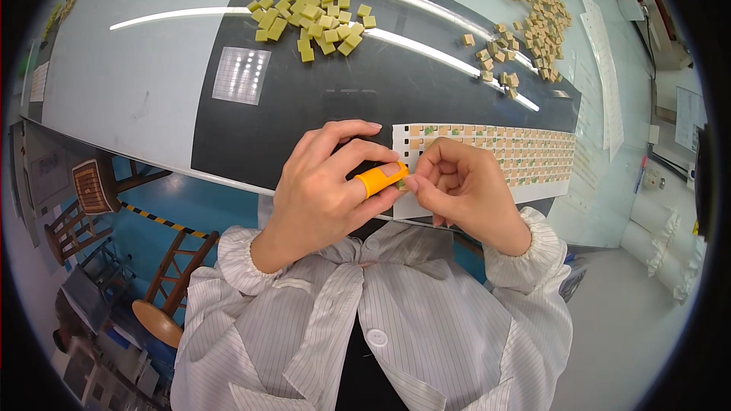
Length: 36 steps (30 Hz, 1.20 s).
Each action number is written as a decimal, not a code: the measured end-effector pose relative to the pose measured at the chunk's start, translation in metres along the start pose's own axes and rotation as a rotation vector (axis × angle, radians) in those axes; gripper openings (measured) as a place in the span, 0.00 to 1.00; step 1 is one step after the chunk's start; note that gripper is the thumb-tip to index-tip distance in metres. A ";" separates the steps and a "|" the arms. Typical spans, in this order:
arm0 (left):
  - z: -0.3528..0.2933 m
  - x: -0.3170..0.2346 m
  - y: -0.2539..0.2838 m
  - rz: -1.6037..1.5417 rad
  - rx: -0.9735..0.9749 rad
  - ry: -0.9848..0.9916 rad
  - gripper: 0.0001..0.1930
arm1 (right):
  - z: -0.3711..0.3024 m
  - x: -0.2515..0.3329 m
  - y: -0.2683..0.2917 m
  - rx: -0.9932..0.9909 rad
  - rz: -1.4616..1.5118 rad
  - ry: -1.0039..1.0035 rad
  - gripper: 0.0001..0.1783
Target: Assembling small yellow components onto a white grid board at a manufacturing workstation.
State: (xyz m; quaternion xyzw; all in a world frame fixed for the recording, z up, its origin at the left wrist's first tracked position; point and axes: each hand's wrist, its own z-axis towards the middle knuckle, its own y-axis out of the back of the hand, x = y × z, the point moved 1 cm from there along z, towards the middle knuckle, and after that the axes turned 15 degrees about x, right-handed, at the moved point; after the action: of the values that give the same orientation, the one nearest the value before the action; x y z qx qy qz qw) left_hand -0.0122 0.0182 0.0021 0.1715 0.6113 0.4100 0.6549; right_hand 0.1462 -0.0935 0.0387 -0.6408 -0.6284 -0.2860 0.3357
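Note:
My left hand (316,183) and my right hand (474,189) meet at the table's near edge. An orange finger cover (377,180) sits on one finger of my left hand. Just under its tip, the left fingers pinch a small greenish piece (401,186), mostly hidden. My right thumb and forefinger are pressed together right beside that piece; what lies between them, if anything, is too small to make out. Beneath and to the right of my hands lies a white sheet (560,189) with rows of small tan and green squares and dark square marks along its left end.
Yellow-green blocks (320,19) are heaped at the far middle of the dark mat (320,99). Small tan blocks (544,23) lie scattered at the far right. A clear gridded square (241,74) lies on the mat's left. Wooden stools (160,320) stand below the table's left side.

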 end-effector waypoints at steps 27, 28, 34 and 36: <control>0.002 -0.001 0.003 0.015 0.024 0.020 0.13 | -0.018 0.008 0.009 -0.073 -0.440 0.721 0.16; 0.002 -0.001 0.003 0.015 0.025 0.020 0.13 | -0.018 0.007 0.010 -0.059 -0.357 0.649 0.16; 0.001 -0.001 0.002 0.013 0.026 0.014 0.14 | -0.018 0.006 0.008 -0.091 -0.327 0.632 0.14; 0.001 -0.001 0.002 0.010 0.028 0.019 0.14 | -0.018 0.007 0.008 -0.095 -0.322 0.630 0.14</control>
State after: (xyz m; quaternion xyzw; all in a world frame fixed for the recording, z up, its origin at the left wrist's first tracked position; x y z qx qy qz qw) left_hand -0.0121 0.0190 0.0041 0.1797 0.6223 0.4064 0.6444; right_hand 0.1557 -0.1035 0.0548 -0.4289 -0.5730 -0.5476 0.4335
